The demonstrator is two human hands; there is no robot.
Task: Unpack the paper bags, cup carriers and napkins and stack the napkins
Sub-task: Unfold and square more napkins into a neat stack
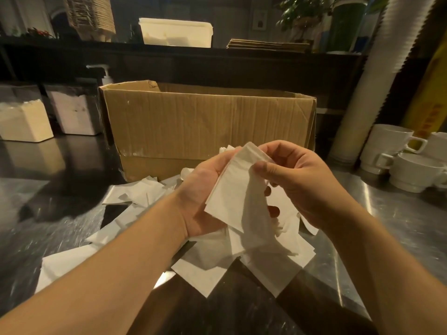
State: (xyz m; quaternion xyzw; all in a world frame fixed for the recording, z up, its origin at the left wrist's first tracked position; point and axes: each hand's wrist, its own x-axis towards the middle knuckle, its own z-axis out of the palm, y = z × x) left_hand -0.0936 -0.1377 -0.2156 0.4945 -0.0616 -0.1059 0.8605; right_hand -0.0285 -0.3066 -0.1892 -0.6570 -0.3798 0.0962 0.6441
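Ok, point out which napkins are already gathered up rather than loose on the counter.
The bundle of napkins gripped between the left hand and right hand, above the counter. The loose napkins lie scattered flat beneath.

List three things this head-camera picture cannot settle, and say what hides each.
1. What is inside the box: its near wall blocks the view.
2. How many napkins the left hand and right hand hold: the layers overlap and the fingers cover the edges.
3. What lies under the loose napkins on the counter: both forearms and the paper cover it.
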